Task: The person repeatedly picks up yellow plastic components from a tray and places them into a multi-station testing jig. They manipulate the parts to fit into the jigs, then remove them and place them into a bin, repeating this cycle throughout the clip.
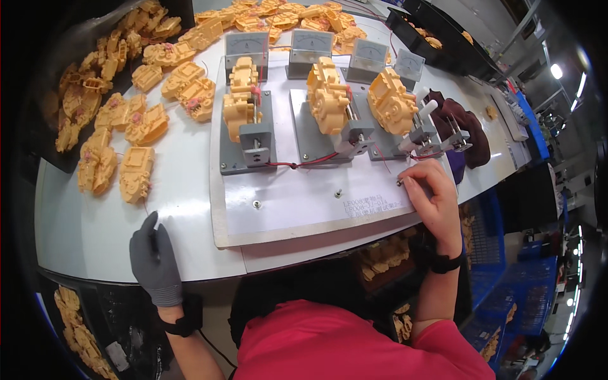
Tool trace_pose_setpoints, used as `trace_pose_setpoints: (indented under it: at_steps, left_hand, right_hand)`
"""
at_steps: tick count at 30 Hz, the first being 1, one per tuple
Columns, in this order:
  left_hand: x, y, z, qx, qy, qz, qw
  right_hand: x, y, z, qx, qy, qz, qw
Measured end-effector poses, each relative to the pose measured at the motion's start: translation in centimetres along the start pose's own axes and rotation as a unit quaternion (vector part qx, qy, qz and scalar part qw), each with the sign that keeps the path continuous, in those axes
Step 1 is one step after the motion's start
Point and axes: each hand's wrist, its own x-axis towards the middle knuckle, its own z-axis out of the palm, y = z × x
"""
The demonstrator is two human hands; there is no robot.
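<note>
My right hand (437, 206), bare, has its thumb and fingertips closed around a small metal toggle switch (399, 182) on the white-topped test board (291, 218). Two more toggle switches, a left one (256, 204) and a middle one (338, 193), stand along the board. My left hand (156, 256) wears a grey glove and rests at the table's front edge. Its thumb and forefinger are apart, close to a thin wire from a yellow plastic gear housing (135, 174). On grey fixtures sit a left housing (239, 101), a middle housing (328, 98) and a right housing (391, 104).
Several analog meters (247, 47) line the board's back. Loose yellow housings (180, 82) spread left and behind, spilling from a black bin (44, 120). A brown cloth (472, 130) lies beside the rightmost clamp (455, 140). A black tray (437, 25) stands at the far right.
</note>
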Motion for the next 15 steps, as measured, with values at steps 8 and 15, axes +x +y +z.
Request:
trace_pose_setpoints:
  at_steps: [8, 15]
  left_hand:
    - [-0.09, -0.47, -0.55, -0.022, -0.056, -0.058, 0.996]
    - [0.15, -0.20, -0.13, -0.013, -0.016, -0.014, 1.000]
  right_hand:
    - [0.38, 0.05, -0.24, 0.005, -0.022, 0.002, 1.000]
    - [0.35, 0.22, -0.18, 0.010, -0.022, 0.004, 1.000]
